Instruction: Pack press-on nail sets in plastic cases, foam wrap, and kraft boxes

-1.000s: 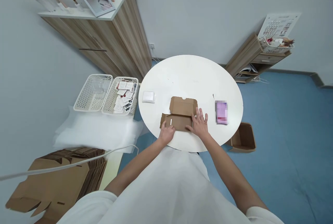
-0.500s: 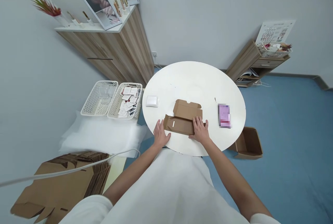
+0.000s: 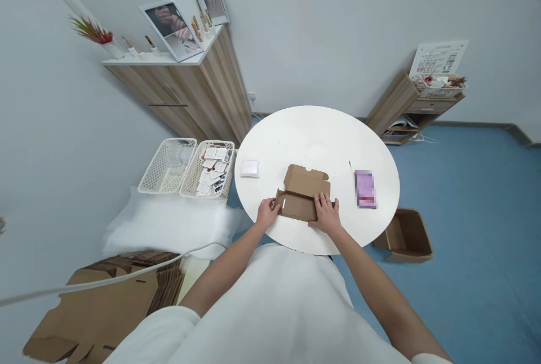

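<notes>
The brown cardboard box [image 3: 298, 207] lies open on the round white tabletop [image 3: 316, 133], a short white strip [image 3: 283, 204] inside. Your left hand [image 3: 267, 214] curls its fingers at the left flap; whether they pinch, I cannot tell. Your right hand [image 3: 327, 215] lays outstretched fingers over the right end. Leftward, one white perforated plastic basket [image 3: 154, 178] holds clear plastic [image 3: 177, 155]; its neighbouring basket [image 3: 190, 181], white cards [image 3: 211, 169].

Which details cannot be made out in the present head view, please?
In the head view:
Purple item: its surface is pixelated.
Brown box: its right end is partly covered by the right hand.
Left hand: too small to tell whether it pinches the flap.
Cards in the basket: details too small.
Flat cardboard stack: cut off by the bottom edge.
</notes>
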Available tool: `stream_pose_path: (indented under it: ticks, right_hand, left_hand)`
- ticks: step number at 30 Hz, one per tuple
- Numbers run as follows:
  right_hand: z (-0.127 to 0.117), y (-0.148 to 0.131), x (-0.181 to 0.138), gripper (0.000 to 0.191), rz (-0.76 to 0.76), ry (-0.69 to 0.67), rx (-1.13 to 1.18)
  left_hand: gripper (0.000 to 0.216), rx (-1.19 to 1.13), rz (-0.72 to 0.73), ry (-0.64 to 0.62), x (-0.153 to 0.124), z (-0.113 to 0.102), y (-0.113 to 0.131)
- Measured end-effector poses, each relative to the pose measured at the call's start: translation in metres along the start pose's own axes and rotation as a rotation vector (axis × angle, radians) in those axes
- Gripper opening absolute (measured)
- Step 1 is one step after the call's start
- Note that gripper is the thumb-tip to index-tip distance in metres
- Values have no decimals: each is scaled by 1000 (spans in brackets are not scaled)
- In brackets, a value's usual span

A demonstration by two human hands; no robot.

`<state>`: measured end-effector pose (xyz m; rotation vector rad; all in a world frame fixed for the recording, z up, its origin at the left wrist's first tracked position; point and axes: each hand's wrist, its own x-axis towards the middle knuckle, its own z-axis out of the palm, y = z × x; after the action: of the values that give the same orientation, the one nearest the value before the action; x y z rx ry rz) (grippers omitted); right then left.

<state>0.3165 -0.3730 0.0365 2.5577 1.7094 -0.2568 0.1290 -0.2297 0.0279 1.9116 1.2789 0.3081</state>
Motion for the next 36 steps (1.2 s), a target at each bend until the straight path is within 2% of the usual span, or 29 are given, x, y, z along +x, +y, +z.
stream_pose_path:
  ticks: [6,10,13,18,21,27,36]
  right_hand:
    - [-4,-5,3,98,-7,-9,8]
    - [-6,-10,3,97,-2,-18,23]
    - [-7,-12,3,100,-5,-25,17]
    - [-7,-16,3,107,-55,-49,21]
    - [-8,-16,3,111,-94,-93,43]
    - [-8,-7,2,115,-159,-162,44]
    - [5,-7,5,119,-179,-155,-33]
  left_hand:
    - [36,-198,43,-106,-6,1,3]
    - [48,-250,70,-162,-12,2,7]
    - [43,-255,66,-201,-13,-1,9]
    - [31,-43,-6,-152,-5,-7,8]
    - [24,100,-34,-167,-1,-8,8]
    - [23,232,-36,-202,0,-10,12]
    - [13,435,-87,-227,6,-6,16]
